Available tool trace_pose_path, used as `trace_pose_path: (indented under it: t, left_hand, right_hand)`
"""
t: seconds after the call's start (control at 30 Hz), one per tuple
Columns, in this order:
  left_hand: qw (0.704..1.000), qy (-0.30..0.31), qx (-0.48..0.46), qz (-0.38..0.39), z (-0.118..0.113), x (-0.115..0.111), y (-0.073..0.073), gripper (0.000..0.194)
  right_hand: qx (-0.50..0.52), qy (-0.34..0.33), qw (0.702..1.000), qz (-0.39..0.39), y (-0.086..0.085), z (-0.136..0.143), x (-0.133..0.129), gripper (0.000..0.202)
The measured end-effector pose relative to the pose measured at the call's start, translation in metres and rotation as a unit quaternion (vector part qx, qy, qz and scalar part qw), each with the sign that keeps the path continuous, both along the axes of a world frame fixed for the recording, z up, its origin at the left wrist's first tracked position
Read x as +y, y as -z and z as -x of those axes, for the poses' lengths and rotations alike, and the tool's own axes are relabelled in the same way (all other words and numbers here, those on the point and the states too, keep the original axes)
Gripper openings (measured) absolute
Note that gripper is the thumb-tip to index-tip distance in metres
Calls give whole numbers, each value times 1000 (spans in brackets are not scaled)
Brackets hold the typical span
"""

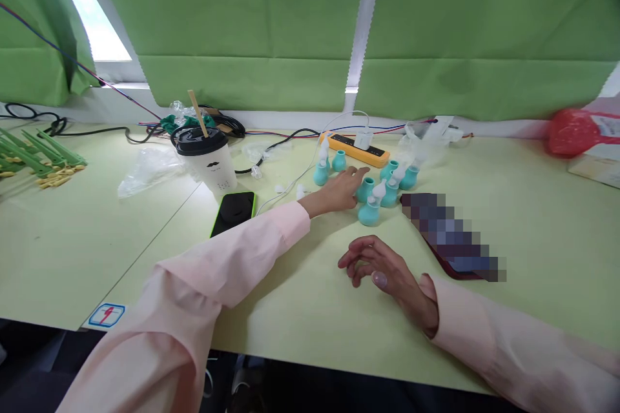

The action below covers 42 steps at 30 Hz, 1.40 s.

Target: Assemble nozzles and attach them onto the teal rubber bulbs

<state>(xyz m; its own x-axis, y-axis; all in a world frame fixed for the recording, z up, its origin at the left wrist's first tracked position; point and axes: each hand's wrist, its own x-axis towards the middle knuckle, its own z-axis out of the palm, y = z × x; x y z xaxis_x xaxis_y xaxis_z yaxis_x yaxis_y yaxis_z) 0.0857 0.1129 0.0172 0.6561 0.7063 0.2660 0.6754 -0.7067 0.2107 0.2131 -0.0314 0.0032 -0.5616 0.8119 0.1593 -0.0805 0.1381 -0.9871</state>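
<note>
1. Undersides of the left hand's fingers hidden; whether they touch the glossy teal bulb-shaped piece beside them cannot be told
2. Screen of the dark-red-edged slab phone blurred into mosaic blocks
3. Lower end of the black, lime-edged phone covered by the pale pink cloth left sleeve, itself cut off at the bottom
4. Pale pink cloth right sleeve cut off at the right
5. Slim green stems with yellow tips cut off at the left
6. Red plastic-wrapped bundle cut off at the right
7. Small print on the white paper cup illegible
</note>
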Motion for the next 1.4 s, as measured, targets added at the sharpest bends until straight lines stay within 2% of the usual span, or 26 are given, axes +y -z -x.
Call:
trace_pose_path:
  t: [0.1,0.23,0.33,0.47,0.57,0.67,0.77,0.83,0.9,1.0,1.1,1.2,1.23,1.3,1.4]
  left_hand:
    - [1000,0,7,28,-2,10,8,66]
    - [999,-9,-11,34,4,9,6,56]
    - [998,-24,-40,35,12,3,-2,57]
    - [995,-22,-67,68,22,-1,-19,32]
    - [989,-12,-81,123,30,-7,-34,27]
    - [965,26,-159,206,40,-29,-48,28]
    - [949,83,-213,216,48,-69,-53,43]
    - [954,97,-197,206,50,-98,-48,52]
    - [959,109,-187,184,48,-121,-38,51]
    - [960,124,-198,155,42,-138,-24,51]
    - [953,113,-249,128,41,-130,-23,52]
    - [960,49,-270,57,49,-105,-33,40]
    - [970,26,-239,22,53,-94,-35,33]
    - [993,-19,-109,-32,57,-75,-35,24]
    - [993,-55,80,-62,54,-57,-23,24]
  right_hand:
    - [0,-4,1000,6,1,0,0,37]
    - [-2,-6,1000,13,1,-1,0,37]
    - [2,-4,1000,16,1,-1,-1,37]
    - [8,-3,1000,23,2,-1,-1,36]
    - [12,6,999,32,3,-1,-1,35]
    - [27,39,998,45,3,-1,-2,31]
    - [54,47,995,71,3,1,-1,32]
    - [65,55,993,82,3,4,0,33]
    - [60,71,992,81,3,6,1,28]
    - [33,99,992,76,3,9,2,18]
    - [15,129,987,93,3,9,4,20]
    - [0,135,984,118,3,8,6,22]
    - [-2,136,983,124,3,8,7,23]
    - [-2,141,980,138,3,8,8,26]
    - [-1,149,977,155,4,9,9,29]
